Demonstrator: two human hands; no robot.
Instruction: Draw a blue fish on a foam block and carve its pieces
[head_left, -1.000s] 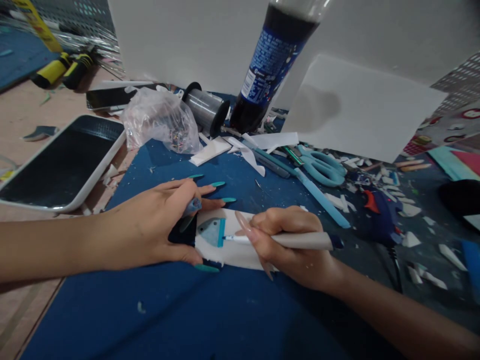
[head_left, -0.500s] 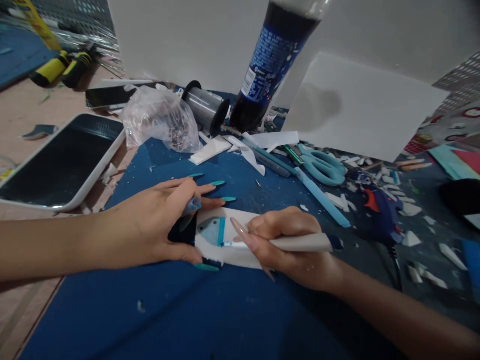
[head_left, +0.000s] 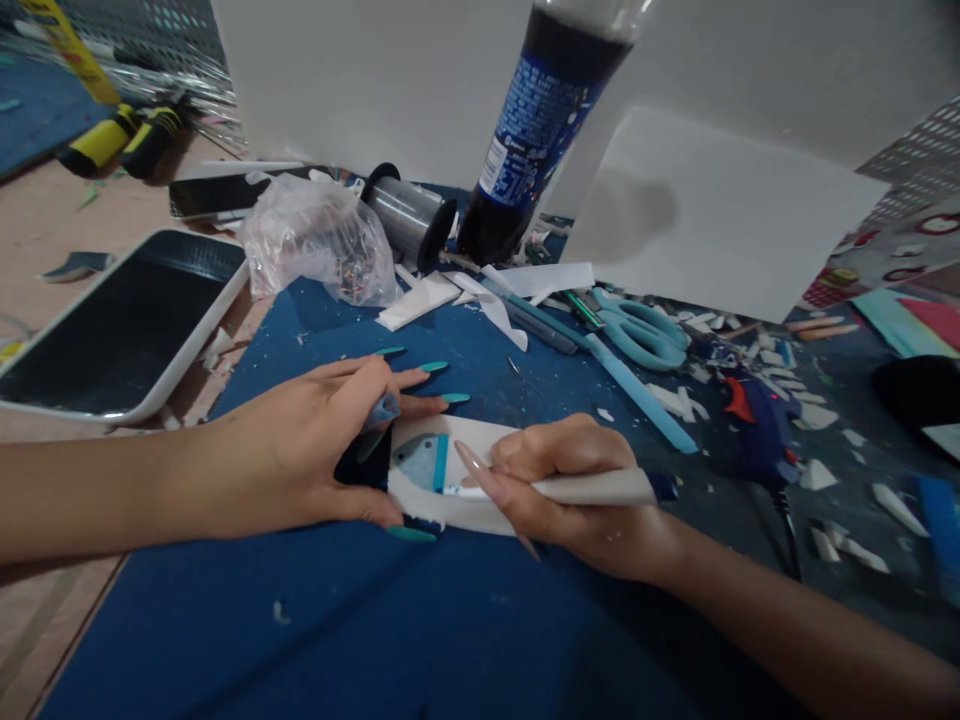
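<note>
Left hand (head_left: 300,455) lay flat w/ fingers spread, pinning white card (head_left: 450,480) to desk (head_left: 337,620); right hand (head_left: 577,495) closed round pen (head_left: 592,487), tip on card's blue shape (head_left: 421,461).

A small white card (head_left: 480,505) bearing a blue-grey patch (head_left: 424,462), perhaps felt, lies flat under a white pen (head_left: 577,488).

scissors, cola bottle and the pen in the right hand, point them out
scissors (head_left: 643,333), head view, on the handle loops
cola bottle (head_left: 525,130), head view, on the label
pen (head_left: 592,487), head view, on the barrel
</note>
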